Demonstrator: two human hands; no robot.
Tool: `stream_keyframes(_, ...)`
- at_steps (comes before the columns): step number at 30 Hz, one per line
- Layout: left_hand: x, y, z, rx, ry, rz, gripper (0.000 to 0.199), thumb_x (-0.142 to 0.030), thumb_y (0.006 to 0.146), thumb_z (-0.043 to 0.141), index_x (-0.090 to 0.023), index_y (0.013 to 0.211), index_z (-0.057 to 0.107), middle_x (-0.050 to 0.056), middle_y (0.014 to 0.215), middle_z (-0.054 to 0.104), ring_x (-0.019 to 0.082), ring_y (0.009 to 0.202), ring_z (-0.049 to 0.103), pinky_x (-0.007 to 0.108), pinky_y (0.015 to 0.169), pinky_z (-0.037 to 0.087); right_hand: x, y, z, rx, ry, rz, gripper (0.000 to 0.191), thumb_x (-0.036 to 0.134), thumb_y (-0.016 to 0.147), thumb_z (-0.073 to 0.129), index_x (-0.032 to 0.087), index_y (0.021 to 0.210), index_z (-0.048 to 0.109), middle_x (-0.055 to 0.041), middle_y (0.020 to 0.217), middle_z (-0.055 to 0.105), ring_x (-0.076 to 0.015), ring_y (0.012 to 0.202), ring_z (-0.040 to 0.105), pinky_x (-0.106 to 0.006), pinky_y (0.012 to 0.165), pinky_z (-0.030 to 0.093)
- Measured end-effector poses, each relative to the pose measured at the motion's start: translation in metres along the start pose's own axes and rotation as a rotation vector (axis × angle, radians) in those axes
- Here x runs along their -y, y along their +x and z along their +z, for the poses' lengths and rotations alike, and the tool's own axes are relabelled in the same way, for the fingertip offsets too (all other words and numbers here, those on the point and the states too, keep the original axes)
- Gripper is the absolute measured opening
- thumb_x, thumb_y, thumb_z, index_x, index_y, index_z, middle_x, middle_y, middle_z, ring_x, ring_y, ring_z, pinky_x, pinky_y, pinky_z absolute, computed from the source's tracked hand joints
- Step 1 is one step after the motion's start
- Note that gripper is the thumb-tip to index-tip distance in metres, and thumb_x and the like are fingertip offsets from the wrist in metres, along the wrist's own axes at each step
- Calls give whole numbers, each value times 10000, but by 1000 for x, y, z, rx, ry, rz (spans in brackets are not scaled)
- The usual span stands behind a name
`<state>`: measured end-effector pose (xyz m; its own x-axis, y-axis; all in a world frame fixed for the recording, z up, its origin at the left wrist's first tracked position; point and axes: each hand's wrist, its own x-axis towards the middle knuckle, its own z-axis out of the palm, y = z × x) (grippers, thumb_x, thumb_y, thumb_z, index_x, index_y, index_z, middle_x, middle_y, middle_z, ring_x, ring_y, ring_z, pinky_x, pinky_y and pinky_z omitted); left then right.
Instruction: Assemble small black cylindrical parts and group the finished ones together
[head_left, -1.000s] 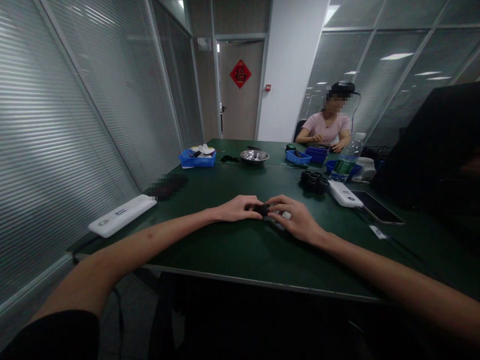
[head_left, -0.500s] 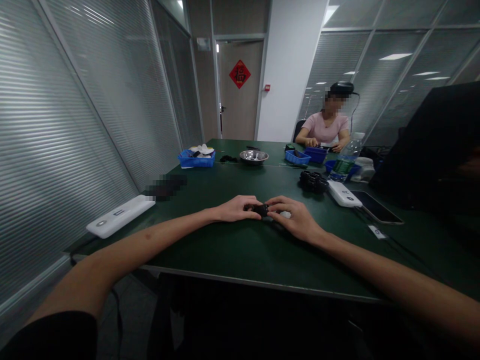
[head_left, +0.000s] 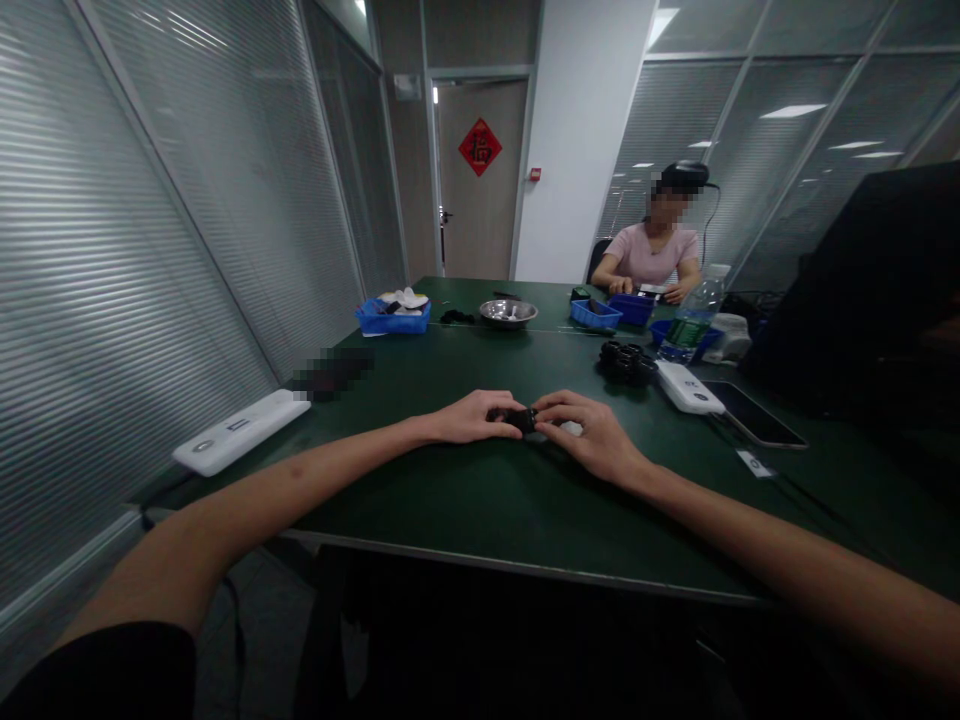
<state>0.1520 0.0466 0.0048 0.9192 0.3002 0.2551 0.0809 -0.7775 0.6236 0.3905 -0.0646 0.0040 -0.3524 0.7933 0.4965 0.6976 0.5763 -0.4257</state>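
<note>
A small black part (head_left: 516, 419), too dark to tell its kind, sits between my two hands just above the green table (head_left: 450, 500). My left hand (head_left: 474, 417) is closed round its left portion, thumb in front and fingers behind. At its right end, the fingertips and thumb of my right hand (head_left: 589, 435) pinch it. Something small and whitish (head_left: 571, 428) shows under my right palm, mostly hidden. Beyond my right hand lies a cluster of black round pieces (head_left: 627, 363).
On the left lies a white power bank (head_left: 241, 432). Farther back are a blue basket (head_left: 394, 322), a metal bowl (head_left: 508, 322) and a smaller blue basket (head_left: 595, 320). A plastic bottle (head_left: 686, 325), another power bank (head_left: 686, 388) and a phone (head_left: 754, 413) stand or lie right. A person (head_left: 651, 255) sits across.
Both hands keep nearly the same place and grip on the black part. The seated person's hands shift slightly.
</note>
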Motion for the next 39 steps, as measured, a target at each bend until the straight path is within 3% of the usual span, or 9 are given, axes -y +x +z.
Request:
stream_keyframes(8, 1, 0, 0, 6, -6, -1, 433, -474, 959, 658, -164, 1262, 675, 38, 979, 576, 153, 812, 530, 272, 727, 409, 2, -1, 1, -14, 19, 42, 197, 363, 989, 629, 227, 962, 768, -69, 1112, 730, -227, 949, 709, -381, 817, 594)
stream_keyframes(16, 2, 0, 0, -5, -11, -15, 455, -487, 944, 675, -186, 1285, 675, 39, 975, 578, 161, 817, 534, 283, 739, 416, 2, 0, 0, -10, 75, 6, 126, 321, 960, 658, 225, 959, 740, -69, 1120, 736, -243, 1004, 712, -422, 902, 595)
stream_keyframes(25, 4, 1, 1, -3, 8, -3, 434, -483, 951, 666, -175, 1256, 684, 35, 943, 574, 160, 808, 532, 275, 721, 404, 7, 0, 3, -29, 102, 106, 253, 351, 939, 690, 200, 1141, 671, -79, 1063, 725, -216, 913, 711, -372, 778, 627)
stream_keyframes(39, 4, 0, 0, -7, 2, 0, 451, -510, 947, 659, -172, 1244, 685, 28, 937, 558, 154, 793, 523, 273, 712, 400, 5, -1, 1, 17, 85, -5, 252, 272, 939, 667, 224, 1186, 657, -86, 1157, 670, -224, 954, 675, -374, 786, 618)
